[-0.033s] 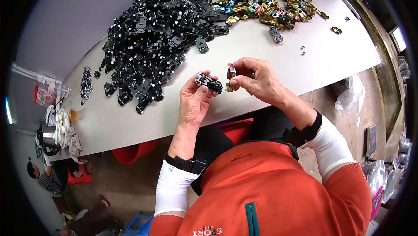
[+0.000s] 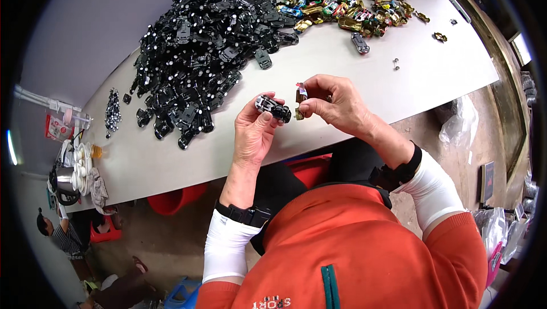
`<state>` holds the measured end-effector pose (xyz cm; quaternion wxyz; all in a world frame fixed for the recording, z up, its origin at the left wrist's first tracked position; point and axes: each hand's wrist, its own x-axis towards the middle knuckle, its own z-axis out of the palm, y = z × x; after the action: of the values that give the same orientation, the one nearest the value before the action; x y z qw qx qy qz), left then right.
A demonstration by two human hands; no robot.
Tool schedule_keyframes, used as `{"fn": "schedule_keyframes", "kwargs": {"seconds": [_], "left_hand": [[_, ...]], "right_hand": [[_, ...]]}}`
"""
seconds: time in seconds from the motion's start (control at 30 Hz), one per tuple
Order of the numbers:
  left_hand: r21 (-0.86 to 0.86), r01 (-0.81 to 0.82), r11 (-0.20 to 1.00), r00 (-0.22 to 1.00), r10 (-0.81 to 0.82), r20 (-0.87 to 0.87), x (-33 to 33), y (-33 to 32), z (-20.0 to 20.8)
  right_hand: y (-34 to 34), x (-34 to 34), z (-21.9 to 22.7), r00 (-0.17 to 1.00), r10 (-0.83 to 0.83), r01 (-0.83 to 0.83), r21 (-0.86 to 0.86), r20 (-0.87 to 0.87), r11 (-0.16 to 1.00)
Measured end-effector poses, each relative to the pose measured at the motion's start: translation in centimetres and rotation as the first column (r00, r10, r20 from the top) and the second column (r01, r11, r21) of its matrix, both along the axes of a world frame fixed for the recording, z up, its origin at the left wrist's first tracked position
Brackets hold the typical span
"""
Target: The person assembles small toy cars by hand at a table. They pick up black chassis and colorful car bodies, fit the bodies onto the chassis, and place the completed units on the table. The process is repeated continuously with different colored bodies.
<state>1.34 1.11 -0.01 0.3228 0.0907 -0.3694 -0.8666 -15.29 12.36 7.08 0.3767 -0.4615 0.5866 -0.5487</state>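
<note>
My left hand [image 2: 256,129] pinches a small black toy car chassis [image 2: 273,108] with pale wheels and a greyish-silver upper part, held above the near side of the table. Close beside it, my right hand [image 2: 342,104] is closed on a gold toy car shell [image 2: 301,95] with red and white markings, gripped between thumb and fingers. The two pieces lie almost end to end, with a narrow gap between them. My fingers hide part of the shell.
A large heap of black toy car chassis [image 2: 194,52] fills the table's left side. Shiny gold and coloured car shells [image 2: 353,7] lie at the far right, with a grey car [image 2: 360,43] in front. Small wheel parts [image 2: 113,112] lie at the left; a wheel axle [image 2: 396,64] at the right.
</note>
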Motion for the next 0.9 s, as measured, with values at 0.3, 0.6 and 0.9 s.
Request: {"fn": "schedule_keyframes", "kwargs": {"seconds": [0.3, 0.6, 0.9], "left_hand": [[-0.061, 0.001, 0.998, 0.999, 0.001, 0.039, -0.5, 0.3, 0.3], [-0.119, -0.039, 0.992, 0.996, 0.048, 0.072, -0.7, 0.9, 1.0], [-0.157, 0.024, 0.987, 0.998, -0.014, 0.065, -0.2, 0.9, 1.8]], "right_hand": [[0.0, 0.3, 0.3, 0.988, 0.022, -0.024, -0.01, -0.151, 1.0], [-0.6, 1.5, -0.3, 0.948, -0.024, -0.033, -0.175, -0.316, 0.984], [-0.3, 1.9, 1.1, 0.8, 0.023, -0.181, -0.205, -0.599, 0.962]]}}
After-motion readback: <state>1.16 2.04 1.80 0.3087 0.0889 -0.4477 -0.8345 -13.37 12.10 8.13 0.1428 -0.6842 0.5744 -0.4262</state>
